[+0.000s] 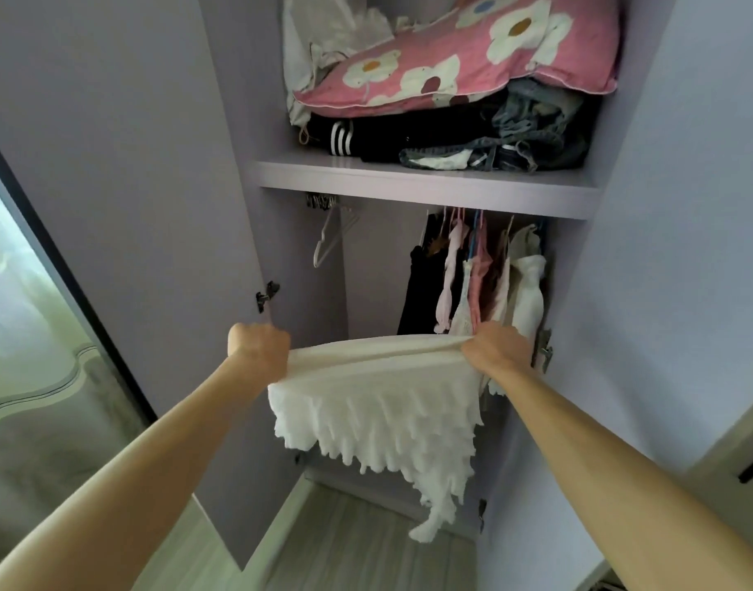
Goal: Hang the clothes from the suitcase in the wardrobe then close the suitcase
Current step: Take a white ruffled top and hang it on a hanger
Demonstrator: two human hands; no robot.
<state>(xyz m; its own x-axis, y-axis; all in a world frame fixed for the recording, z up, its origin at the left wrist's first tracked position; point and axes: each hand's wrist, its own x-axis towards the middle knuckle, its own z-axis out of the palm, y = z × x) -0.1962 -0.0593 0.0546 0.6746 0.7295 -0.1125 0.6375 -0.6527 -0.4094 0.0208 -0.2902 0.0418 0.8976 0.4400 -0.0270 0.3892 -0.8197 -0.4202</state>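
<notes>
Facing the open wardrobe (374, 270), we hold one garment up in front of it. The hanging step is in hand, mid-task by our reckoning (suitcase out of view, so what remains in it we cannot tell).

- Shelf (430, 181) across the top carries a flowered pillow (451, 66) over folded darks and denim.
- Hung clothes (472, 279) are bunched to the right below the shelf.
- White ruffled skirt (379, 407) is stretched level between the hands, in front of the hung hems and on no hanger yet.
- Left hand (259, 347) is a fist clamped on the left end of the waistband.
- Right hand (496, 347) has its fingers curled tight round the right end.
- Free white hanger (330, 236) hangs at left under the shelf, well apart from the bunch.

Next move, as we judge it: one hand lets go to fetch the hanger while the other keeps the skirt. A waistband may slip off a plain hanger, so it wants care.

Counts:
- wardrobe: one
- shelf: one
- pillow: one
- hung clothes: at least five (too packed for an exact tally)
- skirt: one
- hands: two
- free hanger: one
</notes>
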